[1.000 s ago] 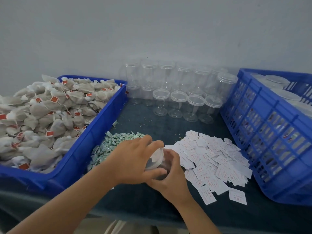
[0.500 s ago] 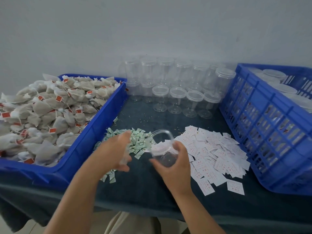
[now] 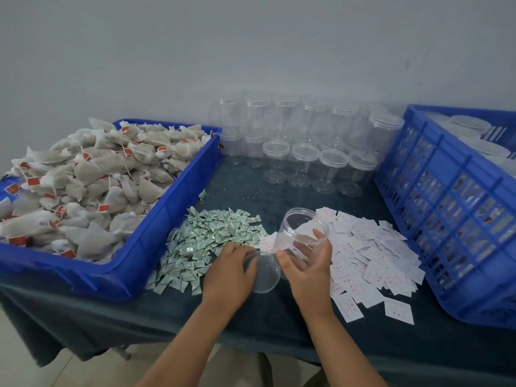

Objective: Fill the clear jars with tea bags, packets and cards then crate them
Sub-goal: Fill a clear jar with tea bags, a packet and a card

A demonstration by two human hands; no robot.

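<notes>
Right hand: wrapped around the open clear jar, thumb and fingers clamped on its wall, mouth tilted up and away.
Left hand: curled over the loose lid, gripped just beside the right thumb; contact with the table unclear.
Packets: heaped green, directly beyond the left hand, reaching its fingers.
Cards: scattered white, beneath and outward of the right hand.
Tea bags: piled in the blue tray, well outward of the left hand.
Crate: stood past the cards, well apart from the right hand, lidded jars inside.
Empty jars: lined up far beyond both hands.
</notes>
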